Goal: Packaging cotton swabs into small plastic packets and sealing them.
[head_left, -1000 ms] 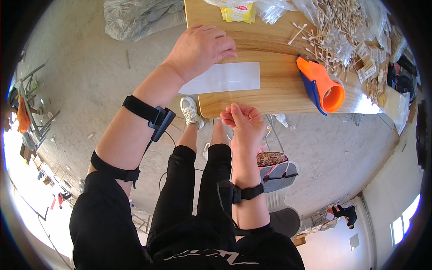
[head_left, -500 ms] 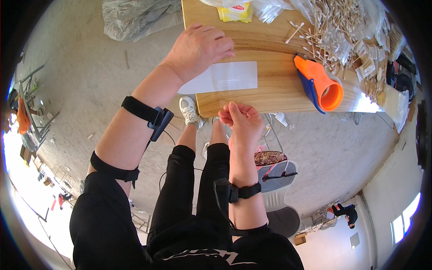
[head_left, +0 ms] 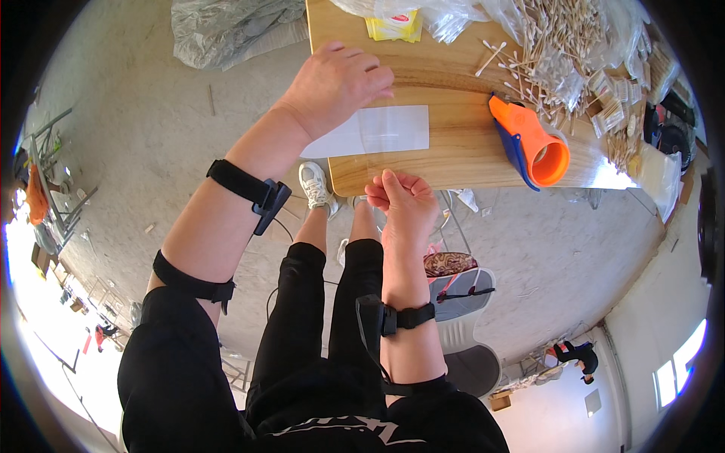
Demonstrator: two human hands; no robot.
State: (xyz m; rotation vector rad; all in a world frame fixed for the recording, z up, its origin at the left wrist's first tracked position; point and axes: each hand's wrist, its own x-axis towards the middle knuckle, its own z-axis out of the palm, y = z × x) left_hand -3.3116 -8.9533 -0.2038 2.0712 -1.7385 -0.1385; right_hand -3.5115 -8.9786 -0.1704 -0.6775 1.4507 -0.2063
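The right hand (head_left: 404, 198) stays at the table's (head_left: 453, 151) near edge, fingers curled loosely upward; whether it pinches anything I cannot tell. At its twelve o'clock lies the clear plastic sleeve (head_left: 377, 130), unmoved, still pinned flat by the spread left hand (head_left: 337, 79) at eleven o'clock. An orange tape dispenser (head_left: 529, 142) sits at two o'clock.

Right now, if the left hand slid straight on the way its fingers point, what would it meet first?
Probably bare wooden table, then the orange tape dispenser. The left hand rests on the white sheet, fingers pointing right.
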